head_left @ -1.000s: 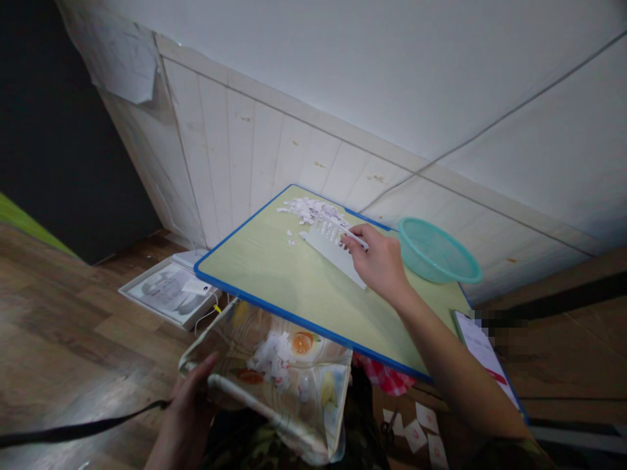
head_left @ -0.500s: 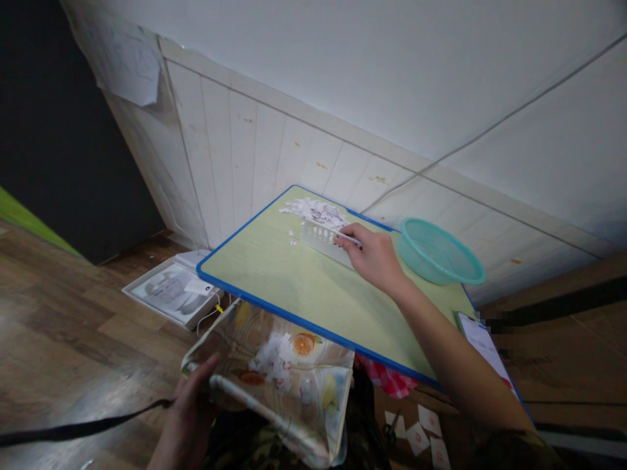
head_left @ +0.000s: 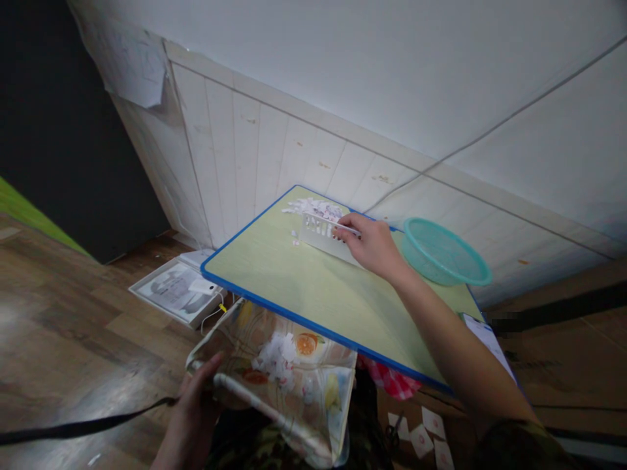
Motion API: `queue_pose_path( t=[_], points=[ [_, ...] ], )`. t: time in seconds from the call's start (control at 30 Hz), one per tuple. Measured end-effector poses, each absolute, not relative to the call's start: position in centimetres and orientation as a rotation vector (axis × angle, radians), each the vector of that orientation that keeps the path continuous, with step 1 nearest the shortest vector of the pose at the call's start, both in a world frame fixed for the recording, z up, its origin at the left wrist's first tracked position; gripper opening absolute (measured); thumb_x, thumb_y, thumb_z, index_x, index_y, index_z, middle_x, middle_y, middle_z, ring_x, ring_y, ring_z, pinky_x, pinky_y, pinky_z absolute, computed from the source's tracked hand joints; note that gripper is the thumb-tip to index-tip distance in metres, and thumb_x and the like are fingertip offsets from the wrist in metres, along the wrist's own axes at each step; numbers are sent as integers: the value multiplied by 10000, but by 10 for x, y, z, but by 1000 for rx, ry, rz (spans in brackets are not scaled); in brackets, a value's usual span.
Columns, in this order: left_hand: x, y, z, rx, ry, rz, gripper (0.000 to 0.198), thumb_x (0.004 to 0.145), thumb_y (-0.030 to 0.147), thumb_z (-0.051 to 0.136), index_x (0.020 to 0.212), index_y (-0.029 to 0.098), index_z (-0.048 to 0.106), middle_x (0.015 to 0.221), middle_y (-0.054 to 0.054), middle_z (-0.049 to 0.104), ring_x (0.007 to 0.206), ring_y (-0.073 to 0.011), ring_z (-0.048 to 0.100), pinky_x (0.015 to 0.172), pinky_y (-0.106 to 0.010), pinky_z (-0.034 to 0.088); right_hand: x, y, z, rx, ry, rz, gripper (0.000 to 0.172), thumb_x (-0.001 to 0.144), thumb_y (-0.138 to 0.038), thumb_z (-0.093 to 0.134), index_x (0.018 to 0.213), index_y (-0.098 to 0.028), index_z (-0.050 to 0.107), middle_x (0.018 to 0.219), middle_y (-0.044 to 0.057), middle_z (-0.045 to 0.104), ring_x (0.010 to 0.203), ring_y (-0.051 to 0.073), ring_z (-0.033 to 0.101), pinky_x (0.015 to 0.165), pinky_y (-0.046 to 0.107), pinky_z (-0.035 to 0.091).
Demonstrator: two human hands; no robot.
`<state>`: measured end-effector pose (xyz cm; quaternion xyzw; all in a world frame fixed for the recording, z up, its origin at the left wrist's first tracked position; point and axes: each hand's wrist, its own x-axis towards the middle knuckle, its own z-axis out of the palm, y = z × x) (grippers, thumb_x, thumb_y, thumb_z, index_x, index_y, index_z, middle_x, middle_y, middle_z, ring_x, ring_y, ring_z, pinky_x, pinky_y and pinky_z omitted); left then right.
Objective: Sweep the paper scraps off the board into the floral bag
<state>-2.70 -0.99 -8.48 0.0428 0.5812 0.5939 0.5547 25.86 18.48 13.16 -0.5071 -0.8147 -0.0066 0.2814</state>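
My right hand [head_left: 373, 245] reaches across a low yellow-green table with a blue rim [head_left: 274, 301] and grips a white slotted plastic piece [head_left: 323, 234]. The piece stands on edge against a heap of white paper scraps [head_left: 313, 208] at the table's far corner. Below the table's near edge, my left hand [head_left: 193, 408] holds the rim of an open fruit-print bag [head_left: 294, 385]. Several white scraps [head_left: 277, 359] lie inside the bag.
A teal plastic basket [head_left: 443, 251] sits on the table to the right of my right hand. A white tablet-like box [head_left: 174, 290] lies on the wooden floor at left. Small paper cards [head_left: 416, 437] lie on the floor under the table. White panelled wall runs behind.
My right hand has turned the white slotted piece up on edge and shifted it left toward the scrap heap. The left hand keeps hold of the bag.
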Motion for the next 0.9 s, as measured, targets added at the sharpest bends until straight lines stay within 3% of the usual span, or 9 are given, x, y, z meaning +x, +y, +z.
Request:
queue_pose_path(
  t=[0.43, 0.9],
  points=[
    [-25, -10, -78, 70, 1387, 1397, 376, 583, 384, 875, 926, 244, 811, 963, -25, 765, 826, -256, 709, 548, -303, 587, 244, 194, 140, -1331, -2243, -26, 128, 971, -269, 637, 1000, -237, 757, 959, 32, 817, 874, 222, 745, 808, 308, 488],
    [-23, -9, -71, 71, 1378, 1382, 353, 610, 378, 869, 925, 229, 806, 1017, -55, 776, 883, -286, 723, 584, -329, 604, 247, 193, 144, -1330, -2246, -33, 124, 963, -277, 645, 984, -234, 759, 933, 29, 815, 835, 216, 735, 786, 306, 478]
  ],
)
